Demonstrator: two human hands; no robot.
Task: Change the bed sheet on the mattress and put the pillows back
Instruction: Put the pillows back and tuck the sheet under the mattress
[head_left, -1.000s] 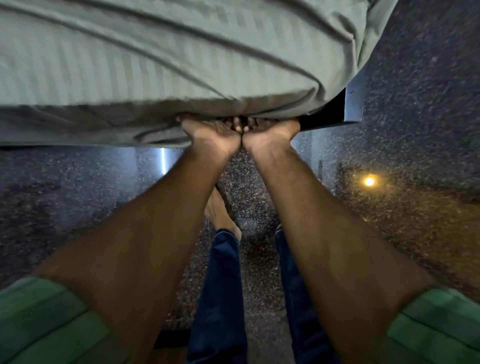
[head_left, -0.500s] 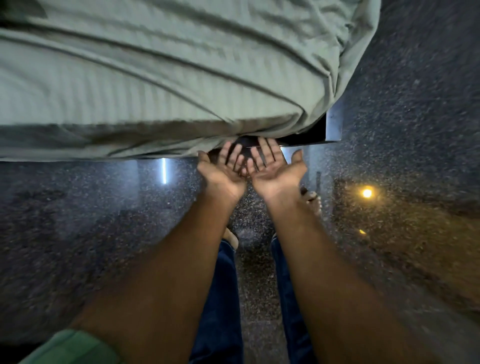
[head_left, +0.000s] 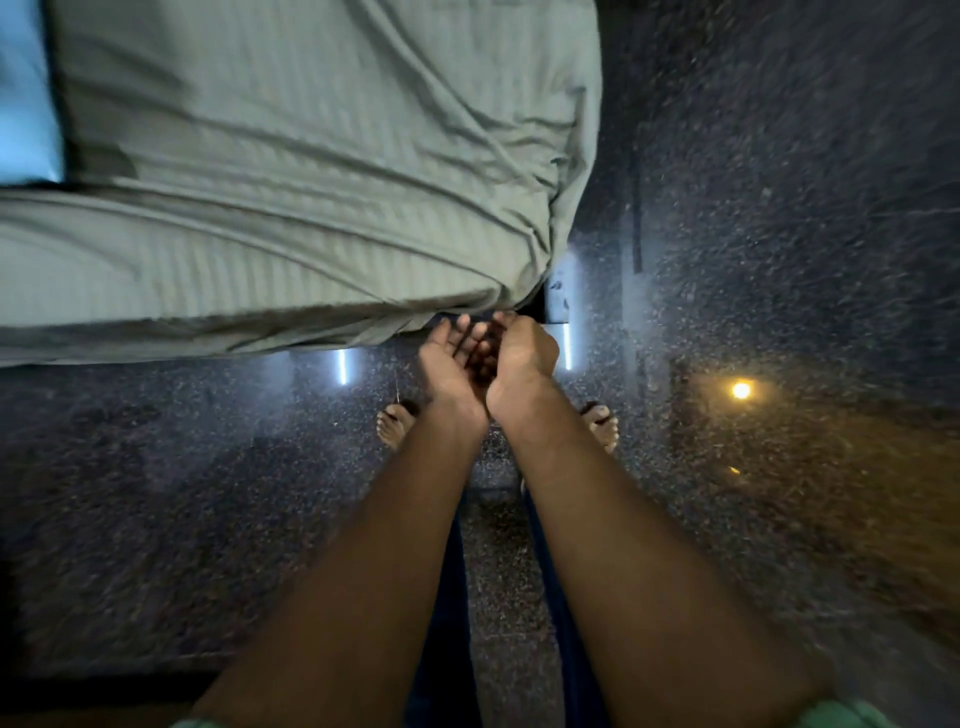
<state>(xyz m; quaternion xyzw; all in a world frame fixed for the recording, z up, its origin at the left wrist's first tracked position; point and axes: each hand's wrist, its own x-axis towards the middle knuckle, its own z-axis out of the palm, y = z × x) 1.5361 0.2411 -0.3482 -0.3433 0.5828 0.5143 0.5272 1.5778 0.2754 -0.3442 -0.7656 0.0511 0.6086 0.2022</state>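
Head view: your left hand and right hand, palms up, fingers loosely curled, hold nothing below the striped grey-green cotton sheet corner (tucking step). Next: re-grip hem, push under mattress.

You are looking down on a dark speckled stone floor, polished enough to mirror the room's lights. At three o'clock an orange lamp reflection glows warm, and it tints the floor around it amber toward four o'clock. Two narrow white streaks of reflected light sit near the centre, just under the bed's edge (a tube light, by the shape, though the source itself is out of view). At ten o'clock a pale blue patch fills the corner; what it is, you cannot tell.
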